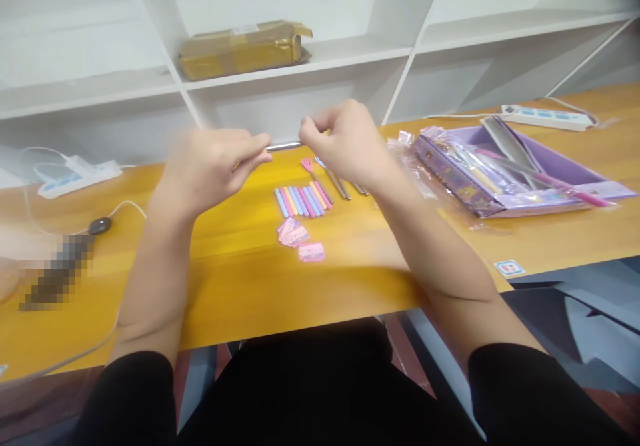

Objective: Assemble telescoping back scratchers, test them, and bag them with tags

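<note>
A thin metal rod (284, 146) is stretched level between my two raised hands above the back of the table. My left hand (220, 163) is closed around its left end, with something yellow showing between the fingers. The other end sits in the closed fingers of my right hand (337, 136), which hide it. Below lie a pink claw-headed stick (307, 165) and several metal rods (340, 185), partly behind my right hand. A row of pastel sticks (303, 201) lies in front of these. Small pink cards (293, 233) and a single pink card (311, 252) are nearest to me.
To the right stands a purple box (560, 203) with plastic-wrapped items and a pink-handled stick, beside clear wrappers (410, 166). Power strips (550, 118) lie at the back right and left. White shelving (300, 66) with a taped brown package (245, 53) rises behind the table.
</note>
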`<state>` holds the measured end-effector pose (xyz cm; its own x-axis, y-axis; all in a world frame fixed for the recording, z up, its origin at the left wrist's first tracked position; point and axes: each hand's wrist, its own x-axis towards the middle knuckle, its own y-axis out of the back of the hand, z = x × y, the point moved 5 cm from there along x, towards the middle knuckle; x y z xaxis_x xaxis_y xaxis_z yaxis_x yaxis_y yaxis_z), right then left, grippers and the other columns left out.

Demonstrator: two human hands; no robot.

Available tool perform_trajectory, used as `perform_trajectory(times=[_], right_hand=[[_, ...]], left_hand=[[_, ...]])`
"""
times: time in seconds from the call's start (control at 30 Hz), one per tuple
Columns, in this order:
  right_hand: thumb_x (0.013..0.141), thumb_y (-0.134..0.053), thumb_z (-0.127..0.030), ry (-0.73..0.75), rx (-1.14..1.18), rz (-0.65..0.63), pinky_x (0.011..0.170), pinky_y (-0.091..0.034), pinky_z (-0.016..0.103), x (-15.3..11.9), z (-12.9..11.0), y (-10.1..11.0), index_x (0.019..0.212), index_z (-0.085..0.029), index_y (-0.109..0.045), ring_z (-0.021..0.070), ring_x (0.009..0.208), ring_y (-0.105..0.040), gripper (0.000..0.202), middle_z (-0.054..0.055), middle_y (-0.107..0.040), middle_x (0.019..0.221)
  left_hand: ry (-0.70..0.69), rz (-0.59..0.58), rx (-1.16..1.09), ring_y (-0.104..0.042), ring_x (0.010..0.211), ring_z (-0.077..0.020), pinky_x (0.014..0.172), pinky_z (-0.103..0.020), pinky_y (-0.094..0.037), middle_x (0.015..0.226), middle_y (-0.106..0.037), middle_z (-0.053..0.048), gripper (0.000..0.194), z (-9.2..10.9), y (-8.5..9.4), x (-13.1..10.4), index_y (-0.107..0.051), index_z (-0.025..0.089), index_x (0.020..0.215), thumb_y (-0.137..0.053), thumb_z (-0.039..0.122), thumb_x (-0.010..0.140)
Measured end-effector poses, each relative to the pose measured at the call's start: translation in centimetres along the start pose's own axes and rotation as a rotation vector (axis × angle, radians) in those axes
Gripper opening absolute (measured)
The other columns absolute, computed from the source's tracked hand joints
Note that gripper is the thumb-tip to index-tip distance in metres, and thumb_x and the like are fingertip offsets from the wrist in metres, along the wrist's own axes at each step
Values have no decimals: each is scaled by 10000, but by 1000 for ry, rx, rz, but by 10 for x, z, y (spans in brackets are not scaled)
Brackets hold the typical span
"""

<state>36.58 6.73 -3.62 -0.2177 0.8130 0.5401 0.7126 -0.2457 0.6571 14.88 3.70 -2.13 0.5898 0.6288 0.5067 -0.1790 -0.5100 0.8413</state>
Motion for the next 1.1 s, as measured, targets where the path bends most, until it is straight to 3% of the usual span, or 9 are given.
perform_trajectory(times=[0.17,0.23,0.33,0.47,0.67,0.83,0.97,1.1], right_hand=[[1209,-530,-558,75,6,-112,722,-372,319,5,13,8,818,-230,-594,175,719,-451,515,-8,-461,685],[1204,-555,-604,162,-49,-132,780,-414,326,5,14,13,899,-226,-645,208,814,-559,494,35,-618,794],[1189,-610,-527,288,-176,-126,897,-458,355,4,10,18,1057,-231,-695,273,1040,-638,335,112,-741,1088],[1228,-513,-429,359,-279,-151,965,-471,384,3,5,13,1157,-235,-706,300,1136,-642,283,141,-729,1230],[1165,-531,-282,323,-441,-136,875,-436,385,-1,-1,-1,1176,-198,-736,299,999,-647,222,145,-731,1120],[1091,-532,-230,264,-562,-170,813,-354,379,-1,-7,-14,1090,-167,-807,271,861,-613,282,138,-742,950],[1083,-515,-222,249,-602,-194,766,-297,376,0,-9,-20,1070,-154,-829,261,812,-595,321,152,-764,936],[1086,-537,-267,246,-606,-234,739,-263,372,-1,-12,-22,1066,-156,-840,263,788,-587,323,159,-778,937]], left_hand=[[5,-52,-8,-780,973,-287,786,-382,-471,1106,-860,-85,397,5,0,1,-825,286,1335,-468,422,1228],[42,-73,5,-785,983,-288,790,-384,-477,1134,-870,-84,388,2,2,1,-823,270,1327,-475,409,1229],[99,-113,15,-782,1008,-285,809,-384,-492,1172,-871,-82,380,-2,3,2,-808,254,1312,-463,392,1232],[120,-128,-24,-783,1065,-292,860,-387,-534,1241,-856,-101,373,-1,0,4,-778,239,1341,-442,349,1221],[139,-129,-15,-785,1102,-317,873,-407,-545,1282,-833,-121,319,7,-11,8,-747,244,1348,-493,297,1164],[179,-161,88,-770,954,-327,741,-413,-479,1096,-831,-123,239,12,-21,10,-762,233,1153,-563,365,1134],[230,-198,106,-746,856,-311,706,-400,-445,905,-795,-105,238,15,-27,13,-754,241,984,-580,349,1105],[185,-189,72,-723,777,-301,666,-400,-406,810,-759,-98,237,23,-31,16,-752,243,939,-569,305,1078]])
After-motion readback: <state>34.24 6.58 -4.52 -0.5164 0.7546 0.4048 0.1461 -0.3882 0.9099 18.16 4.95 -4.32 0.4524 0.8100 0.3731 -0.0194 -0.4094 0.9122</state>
